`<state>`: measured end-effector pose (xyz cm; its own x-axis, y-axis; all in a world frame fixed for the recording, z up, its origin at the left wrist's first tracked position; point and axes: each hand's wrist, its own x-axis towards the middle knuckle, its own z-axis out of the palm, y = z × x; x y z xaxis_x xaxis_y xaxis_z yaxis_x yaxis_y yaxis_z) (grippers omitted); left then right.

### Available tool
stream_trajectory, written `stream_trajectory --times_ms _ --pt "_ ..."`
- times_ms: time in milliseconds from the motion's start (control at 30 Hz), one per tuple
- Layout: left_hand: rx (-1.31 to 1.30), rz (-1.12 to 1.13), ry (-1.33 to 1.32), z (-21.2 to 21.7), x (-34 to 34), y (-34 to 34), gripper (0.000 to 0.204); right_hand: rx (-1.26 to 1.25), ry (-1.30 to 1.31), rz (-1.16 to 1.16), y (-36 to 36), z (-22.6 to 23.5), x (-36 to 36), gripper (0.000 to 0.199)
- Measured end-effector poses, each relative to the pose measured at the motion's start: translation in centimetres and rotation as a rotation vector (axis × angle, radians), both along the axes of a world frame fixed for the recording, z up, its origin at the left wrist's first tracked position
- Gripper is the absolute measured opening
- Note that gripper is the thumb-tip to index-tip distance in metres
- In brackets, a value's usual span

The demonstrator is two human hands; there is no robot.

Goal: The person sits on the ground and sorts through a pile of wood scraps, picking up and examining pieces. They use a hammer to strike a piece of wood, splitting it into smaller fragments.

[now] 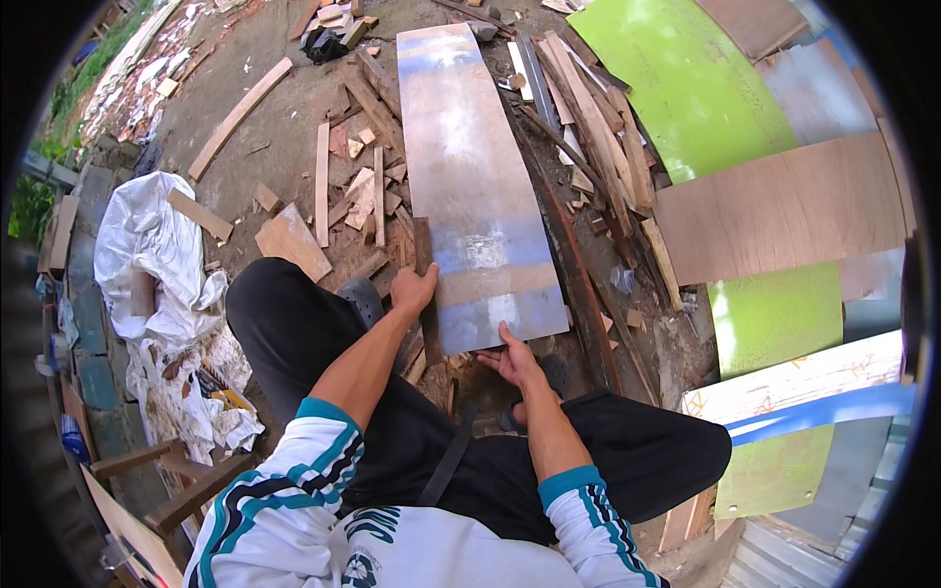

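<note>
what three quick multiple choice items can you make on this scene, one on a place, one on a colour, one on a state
1. Where does the left hand rest?
A. on the left edge of the long metal sheet
B. on the white tarp
C. on the green panel

2. What colour is the big curved panel to the right of the sheet?
A. red
B. bright green
C. black

3. How does the right hand meet the sheet?
A. it is far from it
B. it lies flat on the middle of it
C. it grips the near end, fingers under the edge

Answers: 1 A, the hand sits at the sheet's left edge; 2 B, the panel shows lime green; 3 C, the thumb lies at the near edge with fingers curled beneath.
</note>
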<state>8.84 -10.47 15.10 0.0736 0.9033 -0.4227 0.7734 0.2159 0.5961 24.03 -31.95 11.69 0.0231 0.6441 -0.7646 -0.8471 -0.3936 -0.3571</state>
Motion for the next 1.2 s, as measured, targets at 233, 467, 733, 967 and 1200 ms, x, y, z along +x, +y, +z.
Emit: stream_trajectory --times_ms 233,467,733,967,1200 --pt "-0.016 -0.019 0.118 0.2 0.4 -0.2 0.061 0.034 -0.04 0.052 0.1 0.7 0.3 0.055" --pt "-0.071 -0.054 0.106 -0.4 0.5 0.0 0.065 0.036 -0.006 0.041 -0.1 0.9 0.7 0.053" --pt "-0.082 0.063 -0.033 -1.4 1.7 0.2 0.068 0.036 0.007 0.066 0.0 1.2 0.6 0.058" --pt "-0.039 0.094 -0.042 -2.9 1.8 0.0 0.069 0.013 -0.014 0.051 0.4 2.2 0.2 0.051" --pt "-0.02 0.137 -0.046 -2.4 2.6 -0.2 0.074 -0.209 -0.022 0.357 0.3 2.2 -0.3 0.079"
